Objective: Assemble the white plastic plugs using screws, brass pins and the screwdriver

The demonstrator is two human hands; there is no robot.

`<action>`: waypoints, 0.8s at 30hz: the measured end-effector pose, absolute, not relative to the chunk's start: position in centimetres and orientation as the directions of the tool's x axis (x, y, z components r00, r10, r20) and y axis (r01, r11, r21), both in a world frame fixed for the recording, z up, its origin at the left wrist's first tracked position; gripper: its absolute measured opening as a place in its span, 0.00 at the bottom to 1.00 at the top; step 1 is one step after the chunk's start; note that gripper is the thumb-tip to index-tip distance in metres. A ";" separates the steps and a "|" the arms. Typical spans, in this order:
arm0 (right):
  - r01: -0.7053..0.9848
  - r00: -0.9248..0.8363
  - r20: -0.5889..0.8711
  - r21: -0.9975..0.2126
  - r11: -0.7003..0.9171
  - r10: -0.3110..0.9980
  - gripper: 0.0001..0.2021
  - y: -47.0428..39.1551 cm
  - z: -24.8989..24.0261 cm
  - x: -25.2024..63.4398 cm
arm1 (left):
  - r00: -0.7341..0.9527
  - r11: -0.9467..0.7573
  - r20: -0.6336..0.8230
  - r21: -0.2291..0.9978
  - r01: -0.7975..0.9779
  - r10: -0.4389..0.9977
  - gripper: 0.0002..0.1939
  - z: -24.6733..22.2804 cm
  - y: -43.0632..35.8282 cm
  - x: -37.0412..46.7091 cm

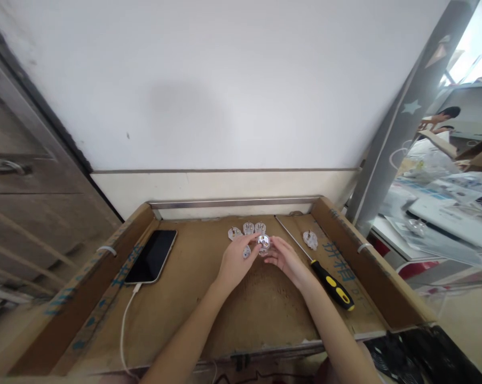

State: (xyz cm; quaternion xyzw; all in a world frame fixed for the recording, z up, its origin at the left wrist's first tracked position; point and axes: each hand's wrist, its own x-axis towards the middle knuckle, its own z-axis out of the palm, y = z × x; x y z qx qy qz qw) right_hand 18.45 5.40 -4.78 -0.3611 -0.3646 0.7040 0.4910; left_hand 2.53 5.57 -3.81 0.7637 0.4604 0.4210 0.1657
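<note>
Two hands [235, 260] [287, 259] pinch one clear plug part [263, 242] between them, above brown cardboard [192, 261].

Only one bit I can half read here: big blue characters [339, 261] near the right edge of my cardboard tray [204, 256], looks like 拼箱, not totally sure tbh. There's more blue writing [126, 265] along the left edge, but I can't make it out.
</note>
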 end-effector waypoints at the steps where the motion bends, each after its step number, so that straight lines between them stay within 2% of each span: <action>1: -0.443 -0.271 -0.155 -0.856 -0.266 0.950 0.14 5.4 -4.9 18.4 | 0.206 -0.513 0.488 0.660 0.549 0.848 0.15 -3.9 5.6 2.5; 7: -0.472 -0.402 -0.186 -0.797 -0.376 0.897 0.12 5.6 -5.0 18.5 | 0.193 -0.510 0.485 0.693 0.510 0.853 0.15 -4.1 5.9 2.6; 12: -0.501 -0.392 -0.149 -0.793 -0.347 0.908 0.12 5.4 -4.6 18.7 | 0.246 -0.527 0.475 0.663 0.531 0.845 0.15 -3.5 5.9 2.2; 15: -0.507 -0.326 -0.131 -0.812 -0.290 0.936 0.12 5.7 -4.8 19.3 | 0.289 -0.489 0.411 0.557 0.671 0.865 0.22 -3.2 5.9 1.1; 18: -0.503 -0.187 -0.104 -0.844 -0.186 0.977 0.13 6.4 -5.5 20.1 | 0.291 -0.410 0.318 0.424 0.808 0.902 0.30 -3.3 6.0 -0.3; 24: -0.337 0.024 -0.057 -0.940 -0.045 0.998 0.16 7.3 -7.1 20.3 | 0.281 -0.368 0.282 0.333 0.868 0.917 0.24 -3.7 6.0 -1.1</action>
